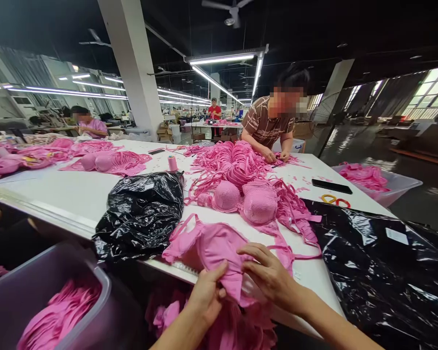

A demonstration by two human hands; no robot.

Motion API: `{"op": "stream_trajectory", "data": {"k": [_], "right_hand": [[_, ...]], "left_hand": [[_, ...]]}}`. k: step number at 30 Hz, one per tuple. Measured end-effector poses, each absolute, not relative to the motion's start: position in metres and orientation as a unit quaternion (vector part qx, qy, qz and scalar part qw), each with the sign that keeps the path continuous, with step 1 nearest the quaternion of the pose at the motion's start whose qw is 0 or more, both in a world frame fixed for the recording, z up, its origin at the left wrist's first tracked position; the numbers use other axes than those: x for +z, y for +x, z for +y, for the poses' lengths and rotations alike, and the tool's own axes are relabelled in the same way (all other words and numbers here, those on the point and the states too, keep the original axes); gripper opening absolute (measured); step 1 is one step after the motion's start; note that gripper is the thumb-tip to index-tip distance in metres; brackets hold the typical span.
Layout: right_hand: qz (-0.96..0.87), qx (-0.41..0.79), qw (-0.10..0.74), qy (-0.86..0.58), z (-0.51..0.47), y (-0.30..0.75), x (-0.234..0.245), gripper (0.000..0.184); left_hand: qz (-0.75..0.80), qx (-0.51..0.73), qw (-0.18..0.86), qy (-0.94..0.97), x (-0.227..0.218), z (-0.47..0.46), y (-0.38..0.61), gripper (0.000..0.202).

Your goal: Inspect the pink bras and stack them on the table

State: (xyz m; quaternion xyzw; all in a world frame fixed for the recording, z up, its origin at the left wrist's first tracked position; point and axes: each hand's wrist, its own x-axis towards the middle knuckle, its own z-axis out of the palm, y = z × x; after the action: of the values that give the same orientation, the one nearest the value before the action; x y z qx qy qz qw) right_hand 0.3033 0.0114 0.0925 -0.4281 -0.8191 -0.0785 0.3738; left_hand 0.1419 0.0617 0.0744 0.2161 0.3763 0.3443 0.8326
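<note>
A pink bra (pixel 222 245) is spread over the near edge of the white table, its inner side facing me. My left hand (pixel 207 296) grips its lower edge, thumb on top and fingers curled beneath. On the other side, my right hand (pixel 268 274) pinches the fabric between thumb and fingers. Just beyond lies a long row of nested pink bras (pixel 237 167), with lace cups (pixel 259 204) facing me at the near end. More pink garments (pixel 237 325) hang or lie below the table edge, partly hidden by my hands.
Black plastic bags (pixel 140 209) lie left and right of the bras. A phone (pixel 331 186), yellow-and-red scissors (pixel 336 201) and a pink thread cone (pixel 173 163) rest on the table (pixel 76 194). A grey bin (pixel 105 287) stands lower left. Across the table, a person (pixel 268 121) leans over, handling straps.
</note>
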Motion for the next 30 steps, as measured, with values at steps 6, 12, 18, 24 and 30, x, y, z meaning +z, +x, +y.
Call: {"op": "stream_trajectory", "data": {"k": [6, 12, 18, 24, 30], "right_hand": [[-0.759, 0.029, 0.424, -0.493, 0.009, 0.31, 0.088, 0.016], [-0.562, 0.288, 0.455, -0.627, 0.027, 0.317, 0.1, 0.036], [-0.472, 0.428, 0.514, -0.574, 0.031, 0.302, 0.106, 0.028], [-0.427, 0.527, 0.538, -0.501, 0.023, 0.293, 0.104, 0.045], [-0.42, 0.527, 0.554, -0.488, 0.025, 0.295, 0.111, 0.048]], "left_hand": [[0.345, 0.372, 0.836, 0.208, 0.069, 0.063, 0.142, 0.029], [0.343, 0.369, 0.827, 0.249, 0.066, 0.053, 0.143, 0.036], [0.369, 0.275, 0.847, 0.267, 0.071, 0.046, 0.145, 0.034], [0.358, 0.268, 0.854, 0.267, 0.071, 0.05, 0.141, 0.032], [0.363, 0.391, 0.786, 0.313, 0.08, 0.07, 0.131, 0.041]]}}
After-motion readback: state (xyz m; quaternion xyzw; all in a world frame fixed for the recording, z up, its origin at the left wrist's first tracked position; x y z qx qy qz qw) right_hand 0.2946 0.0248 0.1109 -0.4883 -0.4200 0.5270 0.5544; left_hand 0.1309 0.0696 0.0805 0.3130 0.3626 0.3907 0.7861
